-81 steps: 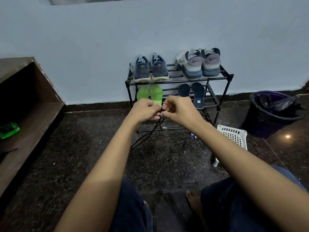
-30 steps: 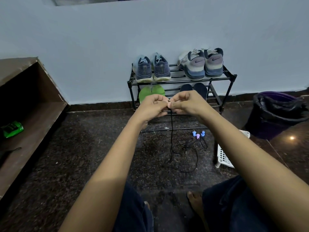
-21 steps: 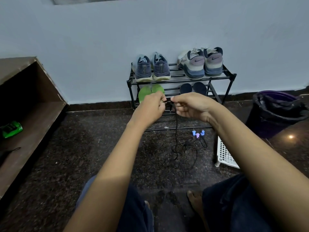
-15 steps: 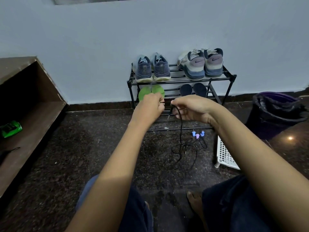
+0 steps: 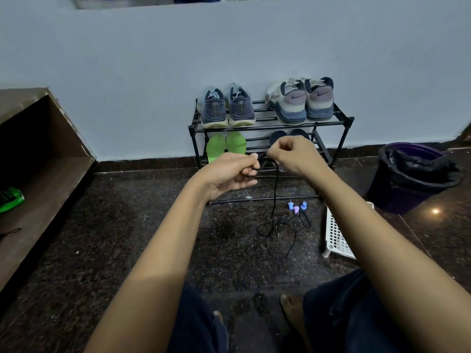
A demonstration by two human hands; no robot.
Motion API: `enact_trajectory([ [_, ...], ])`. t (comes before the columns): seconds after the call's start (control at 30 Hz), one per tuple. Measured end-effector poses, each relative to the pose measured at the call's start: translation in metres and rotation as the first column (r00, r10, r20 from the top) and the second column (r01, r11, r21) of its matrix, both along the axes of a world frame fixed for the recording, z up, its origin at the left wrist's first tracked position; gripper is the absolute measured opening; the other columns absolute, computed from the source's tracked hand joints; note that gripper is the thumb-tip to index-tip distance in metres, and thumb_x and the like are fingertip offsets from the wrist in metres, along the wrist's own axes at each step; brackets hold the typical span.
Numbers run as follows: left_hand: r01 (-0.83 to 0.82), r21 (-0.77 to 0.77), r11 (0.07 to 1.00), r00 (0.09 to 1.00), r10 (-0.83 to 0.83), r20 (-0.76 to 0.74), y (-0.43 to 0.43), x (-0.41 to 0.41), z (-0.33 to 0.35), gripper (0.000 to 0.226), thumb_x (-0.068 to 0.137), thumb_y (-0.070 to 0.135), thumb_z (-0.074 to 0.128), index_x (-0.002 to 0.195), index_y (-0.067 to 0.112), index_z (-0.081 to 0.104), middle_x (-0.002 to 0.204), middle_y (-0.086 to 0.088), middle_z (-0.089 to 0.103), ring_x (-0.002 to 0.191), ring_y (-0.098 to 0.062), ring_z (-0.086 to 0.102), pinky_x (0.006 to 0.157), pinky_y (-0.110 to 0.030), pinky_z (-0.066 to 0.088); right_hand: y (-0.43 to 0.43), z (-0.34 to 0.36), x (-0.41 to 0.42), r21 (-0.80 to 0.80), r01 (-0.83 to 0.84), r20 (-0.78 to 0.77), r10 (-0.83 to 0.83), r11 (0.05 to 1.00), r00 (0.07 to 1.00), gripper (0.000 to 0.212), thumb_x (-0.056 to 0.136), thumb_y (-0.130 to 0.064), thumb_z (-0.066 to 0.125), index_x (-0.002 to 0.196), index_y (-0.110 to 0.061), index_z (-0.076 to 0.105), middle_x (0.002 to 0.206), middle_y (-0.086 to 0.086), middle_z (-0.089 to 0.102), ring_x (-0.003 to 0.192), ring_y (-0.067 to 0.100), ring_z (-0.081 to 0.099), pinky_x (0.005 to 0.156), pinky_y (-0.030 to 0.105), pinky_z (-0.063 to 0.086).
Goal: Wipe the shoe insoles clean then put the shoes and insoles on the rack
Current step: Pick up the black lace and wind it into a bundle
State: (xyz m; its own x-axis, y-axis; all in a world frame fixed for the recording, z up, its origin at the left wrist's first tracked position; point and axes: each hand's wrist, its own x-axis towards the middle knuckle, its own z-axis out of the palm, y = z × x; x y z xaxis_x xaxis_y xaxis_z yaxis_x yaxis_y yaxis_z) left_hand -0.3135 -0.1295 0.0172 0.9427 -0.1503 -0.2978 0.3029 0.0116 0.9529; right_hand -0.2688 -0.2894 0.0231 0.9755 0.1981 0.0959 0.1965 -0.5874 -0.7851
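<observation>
A black metal rack (image 5: 328,122) stands against the wall. On its top shelf sit a pair of dark blue shoes (image 5: 226,108) at the left and a pair of grey shoes (image 5: 303,100) at the right. Two green insoles (image 5: 225,146) lean on the lower shelf, and two dark blue insoles (image 5: 283,135) show partly behind my right hand. My left hand (image 5: 229,174) and my right hand (image 5: 293,155) both pinch a thin black cord (image 5: 275,197) in front of the rack. The cord hangs down to a tangle on the floor.
Small blue and pink plugs (image 5: 295,207) lie by the cord tangle on the dark stone floor. A white plastic basket (image 5: 336,233) lies at the right, a bin with a black liner (image 5: 413,174) beyond it. A wooden bench (image 5: 38,179) with a green packet (image 5: 10,198) is at the left.
My hands stayed together in front of the rack, working the black cord. The left hand turned palm-up and the right hand rose slightly; the cord's hanging part shifted right.
</observation>
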Motion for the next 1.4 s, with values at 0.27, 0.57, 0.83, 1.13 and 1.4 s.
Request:
enact_trajectory([
  [0.27,-0.147,-0.484,0.863,0.976,0.207,0.073,0.009,0.003,0.009,0.025,0.099,0.026,0.049,0.077,0.015,0.054,0.045,0.011,0.035,0.040,-0.001,0.033,0.050,-0.015,0.037,0.009,0.005,-0.006,0.398,-0.188,-0.347,0.337,0.898,0.875,0.014,0.099,-0.022,0.045,0.088,-0.015,0.049,0.052,-0.007,0.049,0.043,0.008,0.037,0.055,0.024,0.035],
  [0.57,-0.219,-0.622,0.752,0.968,0.249,-0.040,0.027,0.001,0.009,0.023,0.103,0.022,0.042,0.098,0.013,0.063,0.068,0.004,0.047,0.034,-0.001,0.026,0.036,-0.007,0.023,-0.013,0.002,0.007,0.199,-0.324,-0.288,0.371,0.925,0.883,0.013,0.090,-0.002,0.057,0.098,0.005,0.065,0.068,0.000,0.066,0.062,0.013,0.047,0.058,0.024,0.037],
  [0.83,-0.033,-0.475,0.880,0.999,0.049,0.022,0.015,0.002,0.006,0.029,0.104,0.024,0.038,0.122,0.028,0.060,0.079,0.002,0.055,0.036,0.002,0.028,0.030,-0.006,0.020,0.010,0.001,-0.009,0.540,-0.247,-0.378,0.494,0.805,0.783,0.009,0.094,-0.021,0.054,0.097,-0.018,0.062,0.094,0.003,0.070,0.087,0.013,0.068,0.094,0.031,0.046],
  [1.13,-0.193,-0.544,0.817,0.970,0.243,0.020,0.008,0.009,0.002,0.033,0.105,0.029,0.035,0.107,0.007,0.059,0.070,0.002,0.052,0.038,-0.001,0.031,0.036,-0.010,0.022,0.036,-0.014,-0.029,0.630,-0.282,-0.449,0.636,0.723,0.627,0.015,0.097,-0.023,0.049,0.100,-0.015,0.061,0.091,0.002,0.066,0.081,0.011,0.066,0.091,0.031,0.049],
  [1.4,-0.388,-0.559,0.733,0.904,0.422,-0.073,0.033,0.009,0.012,0.019,0.101,0.014,0.046,0.095,0.007,0.062,0.081,-0.004,0.070,0.064,-0.006,0.057,0.052,-0.017,0.048,0.020,-0.002,-0.013,0.437,-0.221,-0.234,0.348,0.872,0.908,0.015,0.094,-0.010,0.055,0.085,-0.011,0.067,0.069,-0.002,0.059,0.053,0.001,0.046,0.046,0.014,0.037],
])
